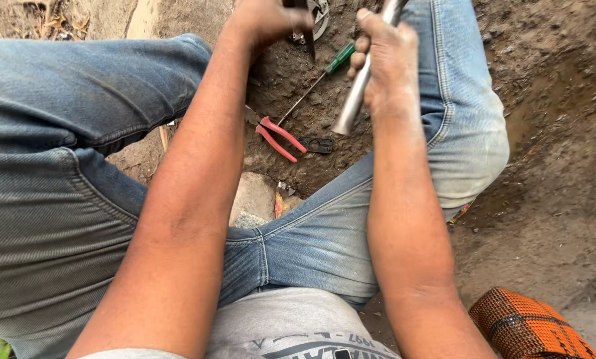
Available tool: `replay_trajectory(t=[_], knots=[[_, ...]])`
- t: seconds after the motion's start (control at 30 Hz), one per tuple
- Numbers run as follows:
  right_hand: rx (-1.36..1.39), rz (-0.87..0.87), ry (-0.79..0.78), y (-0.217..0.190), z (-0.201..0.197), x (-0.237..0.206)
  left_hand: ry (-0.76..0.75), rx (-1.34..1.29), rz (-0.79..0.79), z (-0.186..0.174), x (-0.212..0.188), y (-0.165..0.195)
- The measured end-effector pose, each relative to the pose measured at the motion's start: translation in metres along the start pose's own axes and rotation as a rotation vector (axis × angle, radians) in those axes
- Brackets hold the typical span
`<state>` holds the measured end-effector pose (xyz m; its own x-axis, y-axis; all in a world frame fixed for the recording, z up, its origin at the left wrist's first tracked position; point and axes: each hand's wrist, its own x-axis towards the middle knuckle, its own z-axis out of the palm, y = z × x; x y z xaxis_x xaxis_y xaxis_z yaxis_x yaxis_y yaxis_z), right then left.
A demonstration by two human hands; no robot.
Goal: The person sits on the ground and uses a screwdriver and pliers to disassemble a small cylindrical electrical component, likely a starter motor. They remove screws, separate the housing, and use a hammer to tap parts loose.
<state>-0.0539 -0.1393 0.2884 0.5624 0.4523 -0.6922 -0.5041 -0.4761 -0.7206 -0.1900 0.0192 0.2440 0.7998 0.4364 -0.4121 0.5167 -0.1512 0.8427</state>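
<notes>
Two hands at work, head view only. Right hand [388,63] closed around a metal pipe [356,96]; pipe slants down-left, its open lower end just above the dirt [551,133]. Left hand [265,20] at the top edge, fingers clamped on a thin dark tool [309,41]; tool type unclear, possibly a blade or rod. Metal part [319,16] just behind that hand, mostly cut off by the frame. On the ground between the jeans-clad legs [72,93]: green-handled screwdriver [324,70], red-handled pliers [279,138], small dark plate [316,144] just right of the pliers. Orange woven object [527,329] at lower right.
</notes>
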Motion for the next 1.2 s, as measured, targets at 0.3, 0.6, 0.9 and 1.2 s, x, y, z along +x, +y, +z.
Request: replay_trajectory(t=[0.3, 0.6, 0.9, 1.2], knots=[[-0.297, 0.128, 0.149, 0.087, 0.013, 0.057, 0.470, 0.530, -0.032, 0.022, -0.002, 0.004], [-1.011, 0.253, 0.123, 0.092, 0.025, 0.044, 0.471, 0.508, -0.063, 0.029, 0.007, -0.009], [-0.626, -0.787, 0.210, 0.048, 0.038, 0.038, 0.344, 0.267, 0.208, -0.007, 0.028, 0.000], [-0.384, -0.598, 0.249, -0.022, 0.006, 0.016, -0.154, -0.528, -0.019, -0.019, 0.026, 0.008]])
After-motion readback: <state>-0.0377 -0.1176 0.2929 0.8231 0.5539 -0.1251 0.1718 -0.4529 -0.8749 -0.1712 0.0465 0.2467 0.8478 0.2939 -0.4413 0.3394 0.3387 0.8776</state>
